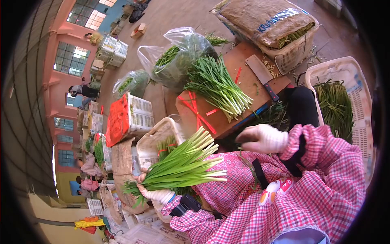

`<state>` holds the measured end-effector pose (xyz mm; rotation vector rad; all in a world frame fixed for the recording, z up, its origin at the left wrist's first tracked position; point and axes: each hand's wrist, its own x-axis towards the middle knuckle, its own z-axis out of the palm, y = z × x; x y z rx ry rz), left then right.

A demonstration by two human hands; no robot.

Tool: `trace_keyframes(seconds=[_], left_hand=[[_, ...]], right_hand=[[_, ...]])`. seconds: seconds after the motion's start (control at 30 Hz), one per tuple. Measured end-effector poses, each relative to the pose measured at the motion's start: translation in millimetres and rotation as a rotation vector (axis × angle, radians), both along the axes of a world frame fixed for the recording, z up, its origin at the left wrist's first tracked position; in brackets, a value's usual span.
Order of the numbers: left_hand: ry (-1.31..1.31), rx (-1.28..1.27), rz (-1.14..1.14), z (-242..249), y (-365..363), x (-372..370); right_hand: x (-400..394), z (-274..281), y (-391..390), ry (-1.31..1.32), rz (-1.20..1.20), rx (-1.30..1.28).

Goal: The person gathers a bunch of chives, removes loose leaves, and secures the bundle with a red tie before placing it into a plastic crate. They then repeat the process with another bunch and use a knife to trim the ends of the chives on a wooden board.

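My left hand, its wrist wrapped in white, grips a bunch of garlic chives by the leafy end. The pale stems fan out to the right. My right hand, also wrapped at the wrist, hovers between the wooden board and my lap. Motion smears its fingers, and nothing shows clearly in them. A larger pile of garlic chives lies on the board. Beside it are red ties and a cleaver with a dark handle.
Clear plastic bags of greens stand past the board. White crates hold greens: one at right, one by my left hand, and one under brown sacking. Another crate carries red cloth. Other people are farther off.
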<state>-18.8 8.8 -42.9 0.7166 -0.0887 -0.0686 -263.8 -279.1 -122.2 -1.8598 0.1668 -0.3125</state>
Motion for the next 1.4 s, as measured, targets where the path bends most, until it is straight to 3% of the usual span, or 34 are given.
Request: trace_keyframes(seconds=[0.07,0.2,0.23,0.33,0.4,0.43,0.53,0.6,0.63,0.73,0.87,1.07,1.13,1.2,1.23,1.27,1.33,1.4], left_hand=[[-0.070,-0.019,-0.053,2,-10,-7],[-0.167,-0.032,-0.152,9,-26,-15],[-0.229,-0.119,-0.315,8,-26,-12],[-0.157,-0.071,-0.203,16,-38,-24],[-0.143,-0.102,-0.241,8,-35,-17],[-0.100,-0.183,-0.232,12,-42,-23],[-0.094,-0.208,-0.257,11,-45,-18],[-0.074,-0.336,-0.370,7,-50,-15],[-0.058,-0.370,-0.389,6,-52,-17],[-0.017,-0.405,-0.416,10,-65,-30],[-0.031,-0.413,-0.516,3,-72,-26],[-0.091,-0.212,-0.514,5,-81,-38],[-0.021,-0.141,-0.407,8,-76,-34],[-0.015,-0.282,-0.453,18,-76,-28],[-0.030,-0.168,-0.358,14,-68,-16],[-0.027,-0.169,-0.349,14,-62,-6],[-0.095,-0.037,-0.213,16,-53,5],[-0.097,-0.088,-0.207,6,-28,25]], right_hand=[[21,8,19,0.146,-0.024,0.616],[66,-24,55,0.051,-0.036,1.162],[72,-31,62,0.077,-0.064,1.153],[77,-30,67,0.146,-0.086,1.291],[71,-30,69,0.062,-0.017,1.464],[69,-39,70,-0.093,0.166,1.637],[56,-51,64,-0.044,0.253,1.470],[63,-62,65,-0.057,0.137,1.208],[56,-54,61,-0.027,0.175,1.628],[57,-46,58,0.004,0.082,1.675],[59,-67,62,0.047,-0.020,1.538],[59,-58,61,0.093,-0.127,1.601],[61,-79,58,-0.128,0.097,1.561],[50,-69,52,-0.124,0.151,1.437],[40,-46,48,-0.144,0.135,1.472],[37,-58,41,-0.272,0.309,1.495],[23,-47,19,-0.404,0.579,1.307],[2,-35,-12,-0.150,0.620,0.988]])
